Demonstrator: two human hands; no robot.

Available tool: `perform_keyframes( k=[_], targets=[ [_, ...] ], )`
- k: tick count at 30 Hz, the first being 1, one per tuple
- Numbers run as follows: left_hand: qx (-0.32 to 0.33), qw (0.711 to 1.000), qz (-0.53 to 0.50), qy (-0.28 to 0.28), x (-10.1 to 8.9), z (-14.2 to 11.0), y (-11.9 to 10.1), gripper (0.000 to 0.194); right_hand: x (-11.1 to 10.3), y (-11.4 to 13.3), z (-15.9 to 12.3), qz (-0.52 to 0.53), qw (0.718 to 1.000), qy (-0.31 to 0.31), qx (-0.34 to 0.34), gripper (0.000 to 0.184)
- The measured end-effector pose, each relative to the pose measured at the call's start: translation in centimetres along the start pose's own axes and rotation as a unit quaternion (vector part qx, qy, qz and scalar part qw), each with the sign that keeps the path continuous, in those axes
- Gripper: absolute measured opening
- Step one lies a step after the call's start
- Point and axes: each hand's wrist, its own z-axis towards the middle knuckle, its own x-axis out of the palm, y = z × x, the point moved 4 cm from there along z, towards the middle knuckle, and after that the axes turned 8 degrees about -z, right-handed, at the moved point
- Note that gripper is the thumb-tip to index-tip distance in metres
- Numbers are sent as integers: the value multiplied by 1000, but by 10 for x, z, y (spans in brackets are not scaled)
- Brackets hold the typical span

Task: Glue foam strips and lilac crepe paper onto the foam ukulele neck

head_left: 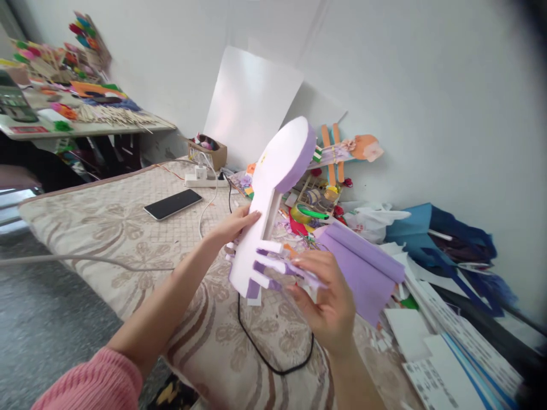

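A white foam-board shape with purple edging [282, 165] is held up tilted over the table. One end is round, the middle is narrow, and short prongs [267, 265] stick out near the lower end. Gripping its narrow middle, my left hand [239, 225] has the thumb on the white face, its other fingers hidden behind. To the right of the prongs, my right hand [327, 290] is curled with a thin purple strip [314, 279] between thumb and fingers. Whether that strip joins the prongs cannot be made out.
A phone [173, 204] and a white power strip [205, 181] lie on the patterned tablecloth [115, 222]. A black cable [277, 371] loops below the hands. Purple paper [363, 267], green tape [301, 213], a blue bag [427, 228] and white boards [444, 370] crowd the right. Another person's leg [55, 165] shows at left.
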Motion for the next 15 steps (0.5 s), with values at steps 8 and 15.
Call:
perform_keyframes(
  k=[8,15],
  targets=[
    [-12,999,-29,-31,-2,-4,0,82,10,-24,-23,136,968,-110,180,52],
    [-4,997,-56,-55,-3,-6,1,86,53,-31,-67,168,926,28,336,53]
  ],
)
